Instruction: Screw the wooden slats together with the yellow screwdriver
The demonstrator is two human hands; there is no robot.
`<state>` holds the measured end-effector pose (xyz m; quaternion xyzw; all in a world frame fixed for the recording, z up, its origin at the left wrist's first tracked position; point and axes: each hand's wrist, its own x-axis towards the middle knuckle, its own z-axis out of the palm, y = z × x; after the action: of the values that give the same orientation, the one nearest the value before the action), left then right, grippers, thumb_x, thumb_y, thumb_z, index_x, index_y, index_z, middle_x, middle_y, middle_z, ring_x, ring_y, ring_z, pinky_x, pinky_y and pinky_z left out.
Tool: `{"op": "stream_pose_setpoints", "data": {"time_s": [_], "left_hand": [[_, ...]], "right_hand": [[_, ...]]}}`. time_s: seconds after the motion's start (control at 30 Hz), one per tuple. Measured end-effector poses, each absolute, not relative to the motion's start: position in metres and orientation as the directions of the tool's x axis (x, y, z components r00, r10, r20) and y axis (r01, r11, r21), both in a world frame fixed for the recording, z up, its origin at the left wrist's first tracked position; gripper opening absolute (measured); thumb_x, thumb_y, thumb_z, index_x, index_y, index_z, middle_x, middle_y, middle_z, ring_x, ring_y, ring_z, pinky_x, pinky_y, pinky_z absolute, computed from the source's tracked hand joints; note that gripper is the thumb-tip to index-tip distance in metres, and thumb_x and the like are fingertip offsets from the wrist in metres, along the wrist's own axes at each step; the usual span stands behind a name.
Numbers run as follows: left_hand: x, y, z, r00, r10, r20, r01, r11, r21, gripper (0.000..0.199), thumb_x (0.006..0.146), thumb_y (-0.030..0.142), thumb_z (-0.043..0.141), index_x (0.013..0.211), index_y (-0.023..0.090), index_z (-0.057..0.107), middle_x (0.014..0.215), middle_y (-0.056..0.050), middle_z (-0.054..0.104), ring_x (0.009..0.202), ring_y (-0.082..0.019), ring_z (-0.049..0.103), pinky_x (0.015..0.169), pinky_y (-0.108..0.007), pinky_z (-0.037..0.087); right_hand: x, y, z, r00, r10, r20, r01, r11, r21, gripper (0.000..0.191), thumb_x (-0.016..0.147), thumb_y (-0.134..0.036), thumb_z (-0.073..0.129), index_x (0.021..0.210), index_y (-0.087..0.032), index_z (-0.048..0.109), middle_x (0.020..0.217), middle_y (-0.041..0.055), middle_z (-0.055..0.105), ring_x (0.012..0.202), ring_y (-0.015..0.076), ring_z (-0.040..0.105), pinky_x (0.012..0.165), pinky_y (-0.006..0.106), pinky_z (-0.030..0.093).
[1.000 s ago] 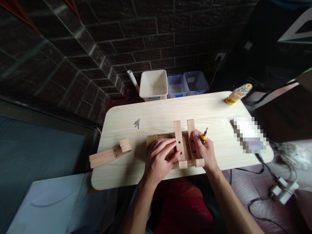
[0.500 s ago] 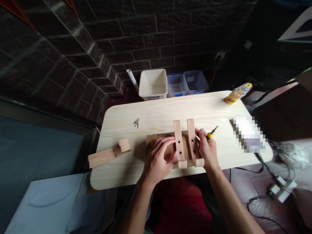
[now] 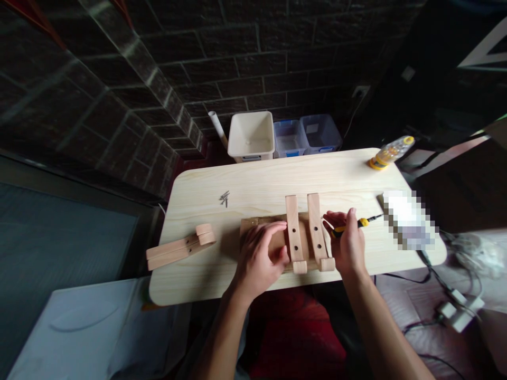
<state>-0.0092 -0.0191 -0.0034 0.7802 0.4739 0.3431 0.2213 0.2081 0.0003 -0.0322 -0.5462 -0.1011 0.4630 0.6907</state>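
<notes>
One hook-ended wooden strip [image 3: 293, 214] and a matching strip [image 3: 313, 211] lie side by side across a brown block [image 3: 277, 241] near the front edge of a pale surface [image 3: 261, 184]. The left hand [image 3: 257, 259], fingers half spread and curved, rests on the block, fingertips at the nearer strip's edge. The right hand [image 3: 351, 248], just beside the farther strip, holds a yellow-and-black screwdriver [image 3: 362, 222], its tip pointing away from the work. Both strips appear to be in place, each showing two dark holes; whether screws sit in them cannot be told. Fastening, by the look of it, is unfinished: loose screws [image 3: 224, 198] lie in a small heap toward the back, and another pair of strips [image 3: 176, 250] lies apart at left, off the block.
</notes>
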Motion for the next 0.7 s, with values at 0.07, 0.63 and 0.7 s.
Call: {"op": "stream_pose_setpoints", "data": {"time_s": [0.07,0.63,0.7], "left_hand": [[-0.0092,-0.0193,-0.0030,0.317,0.892,0.322,0.589,-0.451,0.671,0.047,0.089,0.011,0.065,0.133,0.027,0.058,0.137,-0.007,0.071,0.128,-0.027,0.065,0.115,-0.047,0.049],[-0.0093,-0.0190,-0.0032,0.325,0.892,0.313,0.598,-0.450,0.663,0.045,0.089,0.014,0.067,0.131,0.027,0.059,0.137,-0.007,0.071,0.129,-0.027,0.065,0.115,-0.046,0.049],[-0.0099,-0.0191,-0.0033,0.328,0.894,0.306,0.596,-0.447,0.667,0.044,0.090,0.014,0.066,0.131,0.027,0.059,0.139,-0.007,0.070,0.130,-0.027,0.064,0.115,-0.046,0.049]], "right_hand": [[0.2078,0.0005,-0.0309,0.550,0.746,-0.376,-0.540,-0.027,-0.841,0.047,0.104,-0.056,0.061,0.084,-0.016,0.071,0.088,0.0034,0.077,0.085,0.0179,0.074,0.083,0.037,0.059],[0.2068,0.0032,-0.0241,0.525,0.750,-0.402,-0.595,-0.014,-0.803,0.048,0.107,-0.054,0.056,0.077,-0.017,0.063,0.076,-0.0010,0.069,0.067,0.0133,0.066,0.068,0.029,0.056],[0.2073,0.0034,-0.0245,0.527,0.750,-0.399,-0.591,-0.015,-0.807,0.048,0.107,-0.054,0.057,0.077,-0.017,0.062,0.076,-0.0012,0.068,0.067,0.0132,0.066,0.069,0.029,0.056]]}}
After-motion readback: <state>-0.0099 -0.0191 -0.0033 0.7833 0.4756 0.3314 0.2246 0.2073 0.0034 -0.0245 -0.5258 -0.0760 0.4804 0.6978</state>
